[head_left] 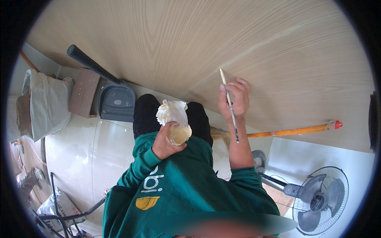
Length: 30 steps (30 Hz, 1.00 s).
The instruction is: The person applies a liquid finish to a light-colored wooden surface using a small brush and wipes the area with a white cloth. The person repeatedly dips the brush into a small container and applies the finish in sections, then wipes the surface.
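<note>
My left hand [163,144] is wrapped round a small cup [179,135] that shows a cream-coloured content. A crumpled whitish cloth or paper [173,112] sticks out beyond the cup, and I cannot tell whether my fingers hold it too. In my right hand [239,101] a thin, paint-stained brush [224,79] is gripped between the fingers. Its pale tip is at or close to a light line [254,47] that runs across the wood-grain panel [158,47] in front of me. My right hand is near the panel's surface.
A black dustpan [117,102] stands by a brown board [84,93] and a whitish sack [49,103] at left. A broom's orange handle [293,131] lies along the right side. A standing fan [317,200] is at lower right, a white bag [63,206] at lower left.
</note>
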Motion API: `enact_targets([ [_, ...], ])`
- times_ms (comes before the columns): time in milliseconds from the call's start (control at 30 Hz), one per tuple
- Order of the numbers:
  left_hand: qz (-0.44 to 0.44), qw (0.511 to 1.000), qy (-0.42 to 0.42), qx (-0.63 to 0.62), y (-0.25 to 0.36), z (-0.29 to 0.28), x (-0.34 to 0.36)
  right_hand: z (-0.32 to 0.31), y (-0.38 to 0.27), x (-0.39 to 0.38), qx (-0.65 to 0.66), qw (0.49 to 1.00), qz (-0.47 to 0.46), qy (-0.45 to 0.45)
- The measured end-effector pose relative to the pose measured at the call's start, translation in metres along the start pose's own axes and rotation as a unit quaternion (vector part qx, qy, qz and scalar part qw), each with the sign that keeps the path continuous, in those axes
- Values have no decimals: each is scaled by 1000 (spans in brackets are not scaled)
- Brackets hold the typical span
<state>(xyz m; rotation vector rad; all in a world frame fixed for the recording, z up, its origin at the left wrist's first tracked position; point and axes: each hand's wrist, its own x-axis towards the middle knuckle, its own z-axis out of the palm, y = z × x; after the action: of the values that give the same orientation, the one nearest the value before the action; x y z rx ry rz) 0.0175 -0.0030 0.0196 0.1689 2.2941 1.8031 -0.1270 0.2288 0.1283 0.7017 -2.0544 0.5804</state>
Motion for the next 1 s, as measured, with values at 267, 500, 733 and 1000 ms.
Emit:
enact_targets([
  [267, -1, 1000, 1, -8, -2, 1, 0, 1, -2, -5, 18, 999, -6, -38],
  [500, 5, 1000, 4, 8, -3, 1, 0, 1, 1, 0, 6, 1000, -3, 11],
  [733, 0, 1000, 6, -9, -3, 2, 0, 5, 2, -16, -18, 998, -10, -66],
  [1000, 2, 1000, 2, -2, -4, 1, 0, 9, 4, -17, 6, 1000, 2, -21],
])
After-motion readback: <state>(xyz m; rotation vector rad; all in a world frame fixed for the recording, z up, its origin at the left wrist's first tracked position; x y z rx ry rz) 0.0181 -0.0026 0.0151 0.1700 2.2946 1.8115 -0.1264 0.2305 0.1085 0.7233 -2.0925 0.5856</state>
